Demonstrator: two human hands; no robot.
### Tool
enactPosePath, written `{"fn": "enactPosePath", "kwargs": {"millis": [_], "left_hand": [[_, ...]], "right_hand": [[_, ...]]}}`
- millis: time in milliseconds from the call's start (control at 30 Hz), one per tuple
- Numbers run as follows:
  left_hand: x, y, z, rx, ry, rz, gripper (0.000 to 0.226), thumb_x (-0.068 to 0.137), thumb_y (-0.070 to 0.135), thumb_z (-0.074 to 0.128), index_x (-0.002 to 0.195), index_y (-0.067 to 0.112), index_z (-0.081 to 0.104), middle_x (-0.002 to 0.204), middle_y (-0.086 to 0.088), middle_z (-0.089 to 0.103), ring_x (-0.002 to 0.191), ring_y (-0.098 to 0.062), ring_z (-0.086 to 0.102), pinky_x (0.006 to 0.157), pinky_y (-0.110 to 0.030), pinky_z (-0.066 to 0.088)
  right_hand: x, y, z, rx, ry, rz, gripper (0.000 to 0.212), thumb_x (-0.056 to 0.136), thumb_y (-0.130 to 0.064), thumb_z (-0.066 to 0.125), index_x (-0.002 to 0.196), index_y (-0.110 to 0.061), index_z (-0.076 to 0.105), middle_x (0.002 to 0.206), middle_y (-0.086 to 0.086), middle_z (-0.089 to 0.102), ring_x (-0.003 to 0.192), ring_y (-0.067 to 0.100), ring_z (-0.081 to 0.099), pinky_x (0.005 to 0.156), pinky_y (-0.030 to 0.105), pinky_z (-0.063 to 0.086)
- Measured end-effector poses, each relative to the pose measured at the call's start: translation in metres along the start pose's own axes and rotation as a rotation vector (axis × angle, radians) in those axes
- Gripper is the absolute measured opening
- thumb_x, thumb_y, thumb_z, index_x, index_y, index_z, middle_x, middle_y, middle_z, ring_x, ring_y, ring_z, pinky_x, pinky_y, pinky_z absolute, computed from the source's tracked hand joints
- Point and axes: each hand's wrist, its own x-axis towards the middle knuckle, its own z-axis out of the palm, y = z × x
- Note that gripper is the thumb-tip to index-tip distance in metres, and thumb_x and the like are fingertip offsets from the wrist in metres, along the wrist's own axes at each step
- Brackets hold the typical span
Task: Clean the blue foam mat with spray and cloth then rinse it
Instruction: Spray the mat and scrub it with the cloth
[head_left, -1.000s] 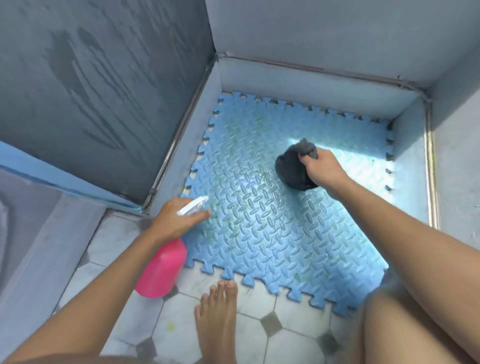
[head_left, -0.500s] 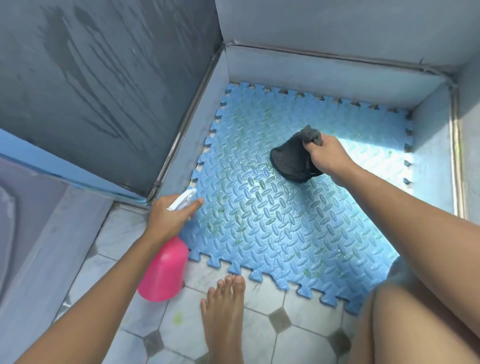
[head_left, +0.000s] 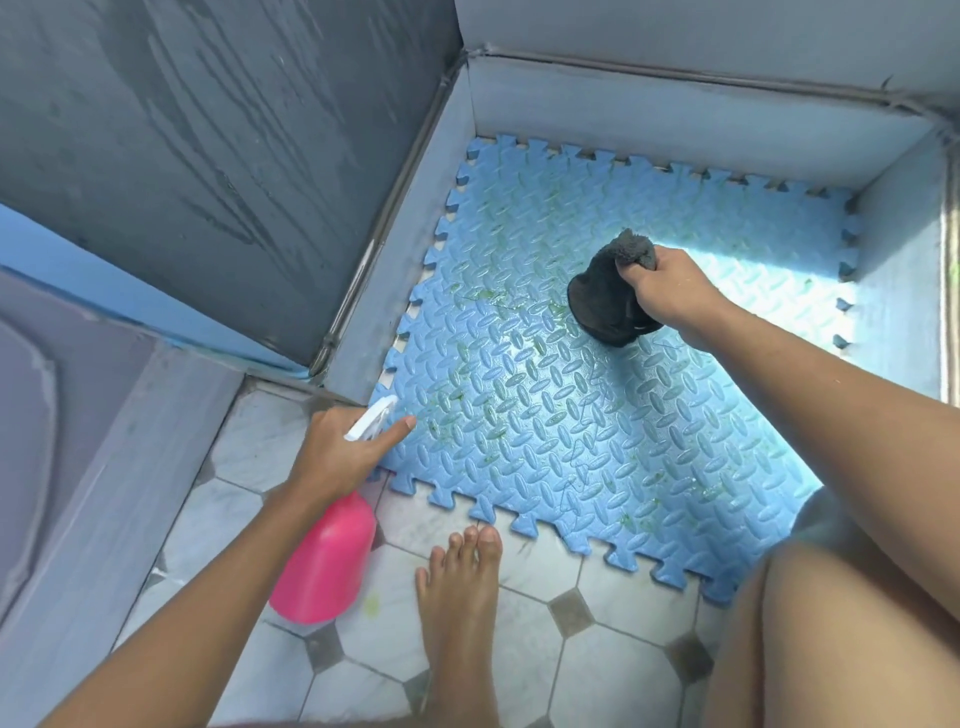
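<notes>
Blue foam mat lies on the floor, flecked green. Right grip clutches the cloth against it; left grip clasps the spray bottle. Wiping looks midway, rinsing not yet done.

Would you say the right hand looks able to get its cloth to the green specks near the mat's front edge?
Probably yes: the right hand grips the cloth on the mat, the stretch between it and the specks lies bare, and the foot rests on the tiles, off the mat.
</notes>
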Motion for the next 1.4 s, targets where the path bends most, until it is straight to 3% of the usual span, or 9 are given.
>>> {"fn": "enactPosePath", "kwargs": {"millis": [233, 367, 433, 467, 567, 900, 967, 1067, 1400], "left_hand": [[-0.012, -0.015, -0.014, -0.055, -0.149, 0.069, 0.049, 0.082, 0.037, 0.087, 0.054, 0.013, 0.054, 0.05, 0.009, 0.055, 0.049, -0.01, 0.049, 0.056, -0.029, 0.042], [-0.019, -0.014, -0.021, -0.008, -0.11, 0.006, 0.064, 0.078, 0.055, 0.079, 0.053, 0.007, 0.046, 0.046, 0.0, 0.051, 0.045, -0.014, 0.046, 0.05, -0.042, 0.047], [-0.033, -0.026, 0.006, 0.067, 0.023, -0.076, 0.036, 0.085, 0.044, 0.069, 0.072, 0.016, 0.052, 0.065, 0.006, 0.042, 0.058, -0.013, 0.061, 0.057, -0.048, 0.057], [-0.053, -0.029, 0.049, -0.106, -0.057, -0.179, 0.013, 0.087, 0.034, 0.06, 0.09, 0.022, 0.056, 0.122, -0.001, 0.063, 0.073, -0.02, 0.073, 0.066, -0.053, 0.06], [-0.11, -0.026, 0.148, -0.103, -0.052, -0.249, 0.033, 0.083, 0.029, 0.044, 0.116, 0.028, 0.05, 0.113, -0.001, 0.08, 0.096, -0.029, 0.078, 0.071, -0.054, 0.058], [-0.098, -0.004, 0.126, -0.277, -0.042, -0.235, 0.028, 0.087, 0.035, 0.044, 0.113, 0.028, 0.049, 0.109, -0.004, 0.081, 0.09, -0.027, 0.079, 0.07, -0.049, 0.059], [-0.064, 0.031, 0.041, -0.272, -0.172, -0.326, 0.011, 0.097, 0.026, 0.053, 0.098, 0.016, 0.055, 0.1, -0.029, 0.073, 0.082, -0.023, 0.073, 0.078, -0.03, 0.053], [-0.024, 0.033, -0.02, -0.103, -0.181, 0.016, 0.064, 0.083, 0.053, 0.079, 0.055, 0.004, 0.048, 0.052, -0.021, 0.052, 0.054, -0.014, 0.05, 0.056, -0.025, 0.039], [-0.016, 0.002, -0.002, -0.132, -0.385, 0.119, 0.056, 0.078, 0.037, 0.087, 0.045, 0.018, 0.046, 0.043, 0.009, 0.046, 0.044, -0.002, 0.04, 0.05, -0.026, 0.029]], "right_hand": [[-0.004, -0.002, 0.004, -0.011, -0.019, -0.01, 0.032, 0.103, -0.032, 0.053, 0.116, -0.005, 0.064, 0.104, 0.008, 0.063, 0.095, 0.023, 0.058, 0.085, 0.036, 0.046], [-0.004, -0.001, 0.005, -0.021, -0.018, 0.0, 0.031, 0.103, -0.035, 0.054, 0.115, -0.009, 0.065, 0.111, 0.008, 0.066, 0.101, 0.025, 0.061, 0.092, 0.039, 0.049], [-0.004, 0.0, 0.005, -0.026, -0.019, 0.003, 0.03, 0.102, -0.036, 0.054, 0.112, -0.01, 0.066, 0.107, 0.008, 0.066, 0.098, 0.024, 0.061, 0.09, 0.039, 0.049], [-0.004, 0.0, 0.005, -0.028, -0.02, 0.002, 0.03, 0.102, -0.036, 0.054, 0.111, -0.009, 0.065, 0.103, 0.008, 0.066, 0.095, 0.024, 0.061, 0.088, 0.038, 0.049], [-0.004, 0.001, 0.007, -0.035, -0.02, 0.0, 0.033, 0.101, -0.037, 0.055, 0.11, -0.007, 0.065, 0.098, 0.009, 0.065, 0.091, 0.025, 0.061, 0.085, 0.038, 0.049], [-0.004, 0.002, 0.008, -0.036, -0.031, -0.002, 0.022, 0.102, -0.035, 0.055, 0.108, -0.016, 0.065, 0.099, 0.006, 0.066, 0.093, 0.023, 0.061, 0.082, 0.031, 0.046], [-0.005, 0.001, 0.008, -0.034, -0.037, 0.001, 0.025, 0.102, -0.034, 0.054, 0.113, -0.015, 0.065, 0.105, 0.006, 0.066, 0.096, 0.022, 0.061, 0.084, 0.033, 0.047], [-0.004, 0.002, 0.008, -0.038, -0.037, -0.003, 0.024, 0.102, -0.034, 0.054, 0.112, -0.015, 0.065, 0.106, 0.006, 0.066, 0.098, 0.023, 0.061, 0.083, 0.032, 0.046], [-0.004, 0.003, 0.007, -0.045, -0.048, -0.005, 0.027, 0.103, -0.034, 0.053, 0.118, -0.014, 0.064, 0.113, 0.006, 0.065, 0.103, 0.023, 0.061, 0.084, 0.033, 0.045]]}}
